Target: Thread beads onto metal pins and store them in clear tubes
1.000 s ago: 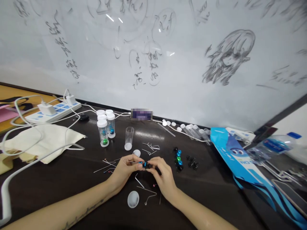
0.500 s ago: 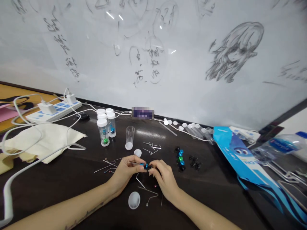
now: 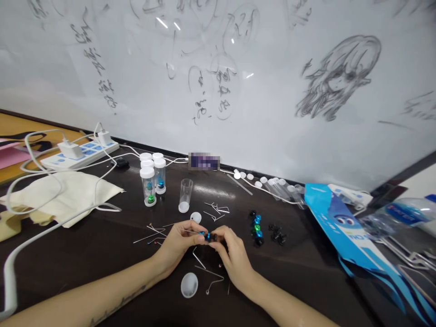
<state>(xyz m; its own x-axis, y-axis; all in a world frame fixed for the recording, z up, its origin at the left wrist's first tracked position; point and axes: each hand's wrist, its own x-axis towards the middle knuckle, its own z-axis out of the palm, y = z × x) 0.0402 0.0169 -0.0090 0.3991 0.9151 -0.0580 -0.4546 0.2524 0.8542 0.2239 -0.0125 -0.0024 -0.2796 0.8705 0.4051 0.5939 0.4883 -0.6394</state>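
Both hands meet just in front of the open clear vial (image 3: 185, 195), low over the dark worktop (image 3: 102, 254). The left hand (image 3: 175, 243) has thumb and forefinger pinched together on a thin metal pin (image 3: 190, 232). The pin lies nearly level, its long axis running left to right from one hand across to the other. A blue bead (image 3: 203, 235) sits on the pin in the short gap between the hands. The right hand (image 3: 233, 256) has its fingers closed on a black bead (image 3: 211, 236) touching the blue one on the right. It looks threaded on the same pin, though it is too small to be sure. The beaded end thus points toward the right hand, which is the nearer one to the beads, while the left hand grips the bare shank.

To the left of the vial stand capped vials (image 3: 149, 186) with coloured beads inside. To its right lie loose bent pins (image 3: 216, 209) and, further right, a short row of blue and green beads (image 3: 256, 225). A round white cap (image 3: 189, 285) lies nearer the person than the vial, under the wrists.
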